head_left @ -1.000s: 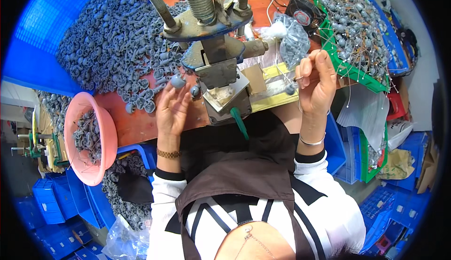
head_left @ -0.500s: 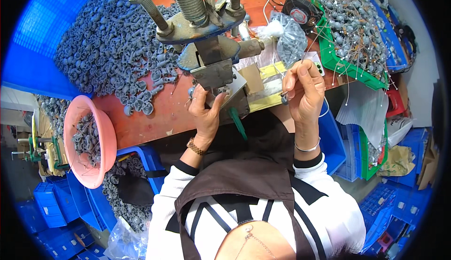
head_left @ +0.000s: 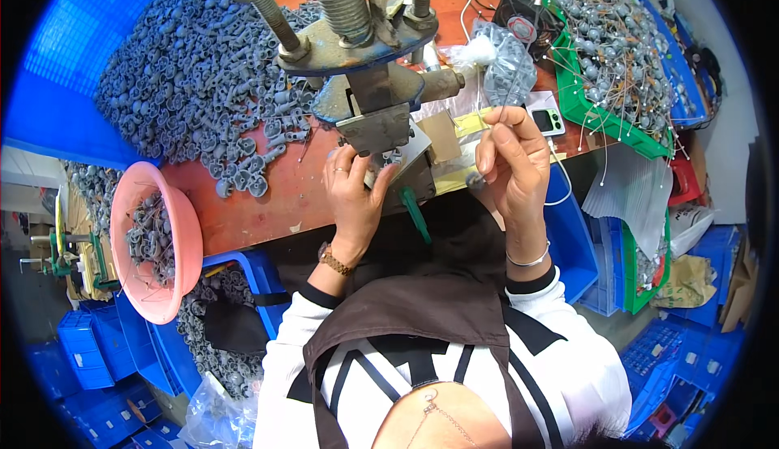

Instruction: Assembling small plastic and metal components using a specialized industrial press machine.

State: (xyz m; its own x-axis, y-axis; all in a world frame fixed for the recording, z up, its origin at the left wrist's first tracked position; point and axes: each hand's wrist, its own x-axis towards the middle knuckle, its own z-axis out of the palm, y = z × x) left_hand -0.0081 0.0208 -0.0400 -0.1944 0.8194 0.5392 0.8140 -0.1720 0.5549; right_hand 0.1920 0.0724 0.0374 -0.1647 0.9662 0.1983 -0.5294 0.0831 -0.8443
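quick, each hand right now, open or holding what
Left hand: at the metal press, partly hidden; grip cannot be told.
Right hand: closed, holding a small grey part.

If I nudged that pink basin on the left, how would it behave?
The pink basin would probably flex slightly, since its wall looks thin and plastic-like. The grey parts inside would likely shift as a tangle, because thin wires stick out among them. Its smooth, shiny outside might feel slippery.
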